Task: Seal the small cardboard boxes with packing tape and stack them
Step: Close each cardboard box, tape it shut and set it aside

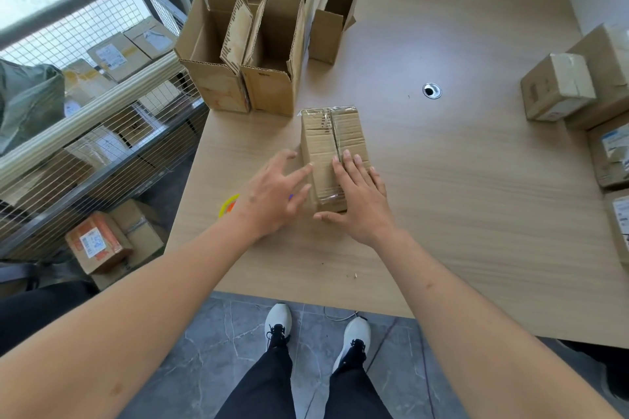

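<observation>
**Both hands on the taped box**

Forearms reach out from under the camera, above my white shoes [352, 337] on the grey tile floor. My right hand [357, 196] lies flat on top of the small closed box [335, 143], fingers straight along its centre seam and thumb against the near end. My left hand [274, 190] is spread, straight fingertips touching the box's left side; neither hand curls around anything. Clear tape [327, 121] runs along the seam and over both ends. That box sits in the middle of the wooden table [476, 214]. Beyond it, at the far left corner, open boxes [269, 78] stand with their flaps up. Sealed boxes [558, 88] sit along the right edge. Something yellow and orange [228, 206] peeks out behind my left wrist; I cannot tell what it is.
</observation>
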Demonstrator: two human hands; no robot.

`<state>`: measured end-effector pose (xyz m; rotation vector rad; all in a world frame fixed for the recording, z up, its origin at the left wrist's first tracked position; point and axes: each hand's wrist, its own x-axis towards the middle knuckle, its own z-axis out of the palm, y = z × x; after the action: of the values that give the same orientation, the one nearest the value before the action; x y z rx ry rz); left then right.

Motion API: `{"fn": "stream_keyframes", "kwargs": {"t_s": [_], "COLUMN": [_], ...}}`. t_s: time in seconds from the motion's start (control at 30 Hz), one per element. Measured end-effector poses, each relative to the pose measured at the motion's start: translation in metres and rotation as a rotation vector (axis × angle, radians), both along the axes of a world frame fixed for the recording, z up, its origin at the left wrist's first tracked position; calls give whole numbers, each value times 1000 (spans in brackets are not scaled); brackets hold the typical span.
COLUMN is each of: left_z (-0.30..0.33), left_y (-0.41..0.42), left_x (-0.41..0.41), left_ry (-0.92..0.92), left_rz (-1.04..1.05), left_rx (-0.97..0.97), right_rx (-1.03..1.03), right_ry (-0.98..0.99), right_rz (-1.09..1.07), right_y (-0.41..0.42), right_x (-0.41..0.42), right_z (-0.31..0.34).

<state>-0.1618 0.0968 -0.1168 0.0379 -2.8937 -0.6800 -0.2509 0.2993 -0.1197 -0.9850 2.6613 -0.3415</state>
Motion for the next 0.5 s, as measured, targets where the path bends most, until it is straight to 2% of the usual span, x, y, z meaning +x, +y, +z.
{"fn": "stream_keyframes", "kwargs": {"t_s": [0.13, 0.3, 0.4, 0.5], "left_z": [1, -13, -15, -17], "left_y": [20, 36, 37, 44], "left_x": [-14, -16, -17, -20], "left_ry": [79, 76, 80, 102], "left_rz": [-244, -191, -185, -128], "left_rx": [-58, 72, 139, 167], "right_rx": [-76, -223, -389, -437], "right_ry": [-95, -127, 60, 239], "right_rz": [65, 115, 97, 22], "right_y": [13, 36, 56, 64], "right_x": [-13, -30, -36, -34], "right_z": [12, 12, 0, -4]}}
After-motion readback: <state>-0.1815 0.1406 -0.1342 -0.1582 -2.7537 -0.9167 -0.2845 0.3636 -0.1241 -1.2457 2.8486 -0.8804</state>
